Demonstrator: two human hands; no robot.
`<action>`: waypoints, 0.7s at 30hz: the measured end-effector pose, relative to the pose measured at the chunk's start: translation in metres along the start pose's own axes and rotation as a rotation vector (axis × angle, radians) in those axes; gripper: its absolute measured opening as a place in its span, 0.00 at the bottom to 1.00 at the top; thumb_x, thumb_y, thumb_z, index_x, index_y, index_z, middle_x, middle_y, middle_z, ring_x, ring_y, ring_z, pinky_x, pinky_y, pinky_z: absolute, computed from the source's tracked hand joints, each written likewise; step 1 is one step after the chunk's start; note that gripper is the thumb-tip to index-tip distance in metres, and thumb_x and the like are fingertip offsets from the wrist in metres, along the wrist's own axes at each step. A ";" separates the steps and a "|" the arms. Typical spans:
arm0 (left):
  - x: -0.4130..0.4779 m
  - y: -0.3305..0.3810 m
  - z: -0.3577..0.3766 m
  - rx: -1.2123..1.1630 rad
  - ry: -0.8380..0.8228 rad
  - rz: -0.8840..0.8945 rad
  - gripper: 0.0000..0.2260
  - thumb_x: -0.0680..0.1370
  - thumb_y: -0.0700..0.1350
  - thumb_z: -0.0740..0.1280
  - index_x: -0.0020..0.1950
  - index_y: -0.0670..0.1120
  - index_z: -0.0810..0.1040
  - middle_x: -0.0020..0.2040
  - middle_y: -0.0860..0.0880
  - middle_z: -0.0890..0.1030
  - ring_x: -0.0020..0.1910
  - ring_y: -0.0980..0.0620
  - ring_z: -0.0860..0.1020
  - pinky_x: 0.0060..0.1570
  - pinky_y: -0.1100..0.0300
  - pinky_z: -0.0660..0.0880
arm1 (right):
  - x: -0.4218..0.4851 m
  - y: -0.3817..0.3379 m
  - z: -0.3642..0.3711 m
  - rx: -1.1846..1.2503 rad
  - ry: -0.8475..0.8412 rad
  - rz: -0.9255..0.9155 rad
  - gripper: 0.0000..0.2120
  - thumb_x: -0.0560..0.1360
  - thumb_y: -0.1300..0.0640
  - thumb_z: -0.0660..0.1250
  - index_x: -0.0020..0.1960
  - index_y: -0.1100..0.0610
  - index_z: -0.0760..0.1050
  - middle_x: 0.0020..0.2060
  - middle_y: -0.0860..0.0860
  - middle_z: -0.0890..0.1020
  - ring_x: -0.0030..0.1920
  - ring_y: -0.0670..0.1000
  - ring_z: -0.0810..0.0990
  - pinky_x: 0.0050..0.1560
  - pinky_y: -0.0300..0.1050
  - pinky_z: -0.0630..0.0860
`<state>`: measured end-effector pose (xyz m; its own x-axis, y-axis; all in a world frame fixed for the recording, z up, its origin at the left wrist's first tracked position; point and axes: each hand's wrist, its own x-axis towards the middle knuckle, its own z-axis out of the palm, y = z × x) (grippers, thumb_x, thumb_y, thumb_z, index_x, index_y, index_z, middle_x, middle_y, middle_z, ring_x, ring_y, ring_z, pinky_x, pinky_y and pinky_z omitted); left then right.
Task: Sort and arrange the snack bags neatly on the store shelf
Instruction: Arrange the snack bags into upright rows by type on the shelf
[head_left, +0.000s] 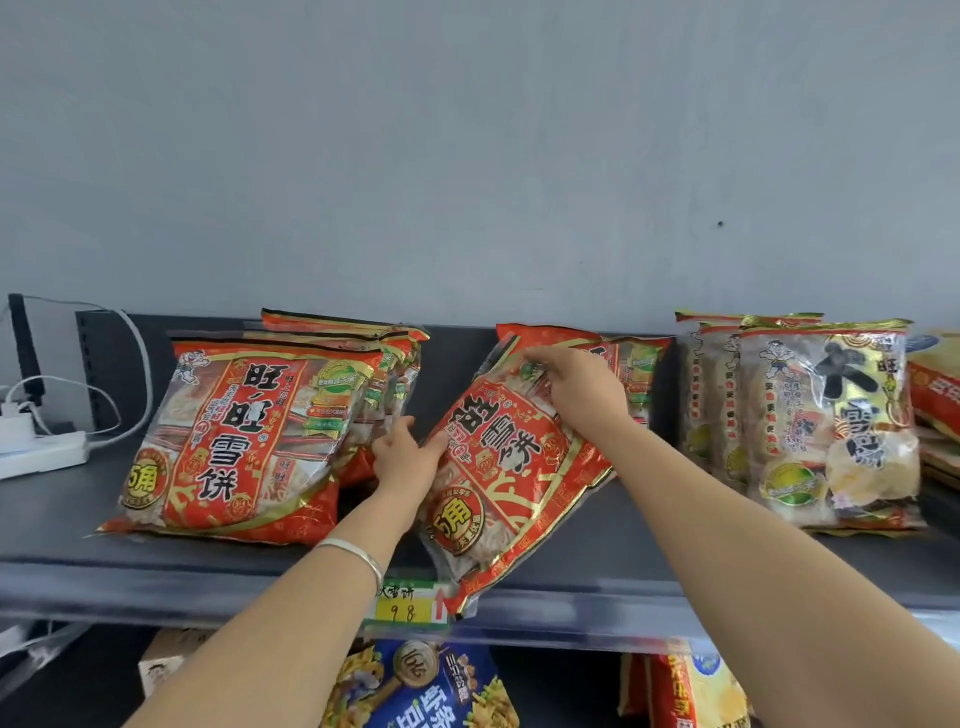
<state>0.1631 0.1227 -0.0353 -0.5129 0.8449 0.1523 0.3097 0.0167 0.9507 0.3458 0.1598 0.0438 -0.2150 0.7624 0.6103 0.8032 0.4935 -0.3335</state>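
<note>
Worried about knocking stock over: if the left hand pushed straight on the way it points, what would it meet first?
Probably the right edge of the red snack bag stack; the left hand sits close beside it, though depth is unclear.

Dark shelf (62, 519), red snack bags (234, 431), yellow snack bags (821, 415), white power strip (41, 454)

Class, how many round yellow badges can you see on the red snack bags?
2. One on the left stack's front bag, lower left; one on the tilted bag. Bags behind may hide others.
</note>
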 end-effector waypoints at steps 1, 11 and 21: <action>-0.003 0.001 0.005 -0.027 0.011 -0.027 0.29 0.77 0.54 0.65 0.75 0.51 0.57 0.73 0.42 0.58 0.69 0.38 0.64 0.67 0.42 0.65 | -0.005 0.005 -0.003 0.038 0.024 0.025 0.21 0.81 0.63 0.55 0.67 0.45 0.73 0.63 0.50 0.79 0.55 0.54 0.81 0.46 0.51 0.82; -0.016 0.022 0.037 -0.644 -0.079 -0.207 0.39 0.74 0.43 0.71 0.77 0.54 0.50 0.67 0.42 0.70 0.55 0.43 0.76 0.45 0.48 0.77 | -0.036 0.066 -0.020 0.739 0.126 0.408 0.28 0.80 0.64 0.59 0.77 0.49 0.57 0.64 0.53 0.76 0.47 0.50 0.82 0.50 0.51 0.81; 0.007 0.051 0.068 -0.624 -0.214 0.117 0.28 0.77 0.38 0.66 0.73 0.56 0.60 0.62 0.50 0.75 0.58 0.48 0.77 0.49 0.48 0.78 | -0.014 0.112 -0.023 1.029 -0.072 0.687 0.18 0.73 0.53 0.73 0.57 0.61 0.73 0.47 0.58 0.85 0.46 0.58 0.84 0.54 0.58 0.80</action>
<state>0.2296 0.1658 -0.0041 -0.3144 0.9107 0.2679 -0.2001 -0.3394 0.9191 0.4511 0.1948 0.0146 0.0222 0.9982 0.0556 -0.0408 0.0564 -0.9976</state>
